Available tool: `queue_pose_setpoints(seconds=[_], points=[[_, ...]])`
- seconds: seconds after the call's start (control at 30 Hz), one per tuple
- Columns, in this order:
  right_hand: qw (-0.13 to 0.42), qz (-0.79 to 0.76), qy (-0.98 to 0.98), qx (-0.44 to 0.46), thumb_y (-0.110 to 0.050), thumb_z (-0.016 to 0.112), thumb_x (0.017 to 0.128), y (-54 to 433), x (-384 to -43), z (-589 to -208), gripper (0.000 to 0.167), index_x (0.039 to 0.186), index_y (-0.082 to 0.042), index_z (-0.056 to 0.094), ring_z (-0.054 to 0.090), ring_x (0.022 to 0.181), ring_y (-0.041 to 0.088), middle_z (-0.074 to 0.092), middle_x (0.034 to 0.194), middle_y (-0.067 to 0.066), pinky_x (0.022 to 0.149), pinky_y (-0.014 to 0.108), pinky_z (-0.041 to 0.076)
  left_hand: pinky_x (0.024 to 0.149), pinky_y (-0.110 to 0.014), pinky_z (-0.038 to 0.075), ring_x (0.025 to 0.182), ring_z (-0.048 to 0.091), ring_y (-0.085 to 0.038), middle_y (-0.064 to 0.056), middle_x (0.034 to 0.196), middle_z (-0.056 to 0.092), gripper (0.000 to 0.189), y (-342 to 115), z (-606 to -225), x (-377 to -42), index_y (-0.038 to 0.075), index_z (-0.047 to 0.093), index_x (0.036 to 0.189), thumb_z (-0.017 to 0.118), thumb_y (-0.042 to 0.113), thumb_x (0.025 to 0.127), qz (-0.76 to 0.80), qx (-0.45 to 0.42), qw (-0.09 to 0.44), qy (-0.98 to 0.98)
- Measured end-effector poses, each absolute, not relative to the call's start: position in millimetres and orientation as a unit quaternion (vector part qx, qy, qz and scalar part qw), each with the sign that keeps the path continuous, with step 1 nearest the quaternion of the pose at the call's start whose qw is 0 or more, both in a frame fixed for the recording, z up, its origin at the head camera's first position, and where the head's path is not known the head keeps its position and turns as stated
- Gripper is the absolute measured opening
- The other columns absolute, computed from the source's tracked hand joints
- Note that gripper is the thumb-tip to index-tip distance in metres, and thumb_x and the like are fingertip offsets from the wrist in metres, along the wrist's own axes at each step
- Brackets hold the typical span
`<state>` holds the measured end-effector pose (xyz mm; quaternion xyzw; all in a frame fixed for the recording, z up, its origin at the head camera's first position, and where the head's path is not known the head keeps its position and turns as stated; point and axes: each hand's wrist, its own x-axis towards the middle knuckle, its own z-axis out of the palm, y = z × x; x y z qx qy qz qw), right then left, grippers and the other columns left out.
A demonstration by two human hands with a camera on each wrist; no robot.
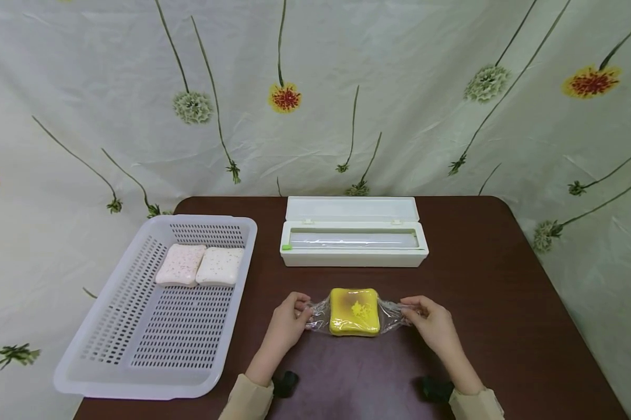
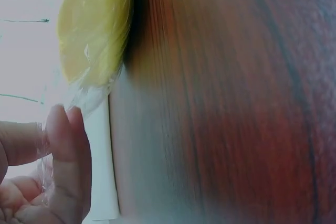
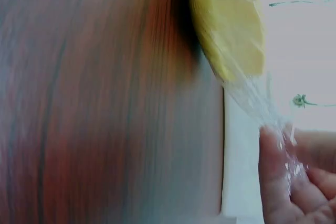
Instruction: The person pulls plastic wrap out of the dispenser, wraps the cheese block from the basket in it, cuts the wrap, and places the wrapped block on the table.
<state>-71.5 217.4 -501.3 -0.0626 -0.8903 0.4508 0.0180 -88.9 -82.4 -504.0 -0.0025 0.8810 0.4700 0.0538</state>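
A yellow, rounded-square block (image 1: 354, 312) with a brownish tint on top, like a slice of toast, is wrapped in clear plastic film (image 1: 321, 315). The film is gathered into a twisted tail on each side. My left hand (image 1: 288, 322) pinches the left tail between thumb and fingers. On the other side, my right hand (image 1: 432, 324) pinches the right tail the same way. Both wrist views show the film bunched between the fingertips, with the yellow block (image 2: 97, 24) just beyond them. The block's underside seems close to the table; whether it touches I cannot tell.
Behind the block stands a white cling film box (image 1: 354, 258), its lid raised and a roll inside. At the left, a white perforated basket (image 1: 231, 326) holds a pinkish speckled square (image 1: 181, 264) and a white speckled one (image 1: 220, 266). The dark brown table (image 1: 504, 326) meets a floral cloth behind.
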Motion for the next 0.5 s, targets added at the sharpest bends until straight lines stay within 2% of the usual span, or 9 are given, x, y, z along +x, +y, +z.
queue_pose_setpoints(seconds=[0.13,0.33,0.5], points=[[0.042,0.480,-0.871,-0.093,-0.007,0.073,0.088,209,-73,-500,0.012,0.099,-0.004,0.075,0.062,0.065,0.002,0.076,0.091,0.013,0.058,0.017,0.051,0.057,-0.022,0.050,0.068,0.062,-0.010,-0.007,0.086,0.068,0.011,-81,-504,-89,0.006,0.064,0.099,0.069,0.005,0.090,0.445,-0.009,0.027,0.895],[0.060,0.512,-0.850,-0.106,-0.005,0.071,0.089,197,-76,-498,0.011,0.099,-0.002,0.075,0.063,0.061,0.005,0.075,0.095,0.017,0.055,0.019,0.055,0.047,-0.018,0.048,0.054,0.054,-0.006,-0.006,0.083,0.068,0.006,-79,-504,-89,0.010,0.066,0.093,0.070,0.007,0.090,0.449,-0.019,0.014,0.893],[0.071,0.545,-0.829,-0.109,-0.002,0.068,0.090,191,-77,-497,0.012,0.101,0.001,0.073,0.065,0.061,0.003,0.074,0.097,0.021,0.058,0.020,0.057,0.052,-0.018,0.051,0.058,0.060,-0.007,-0.006,0.080,0.067,0.004,-78,-504,-89,0.007,0.067,0.092,0.071,0.006,0.089,0.468,-0.006,0.011,0.884]])
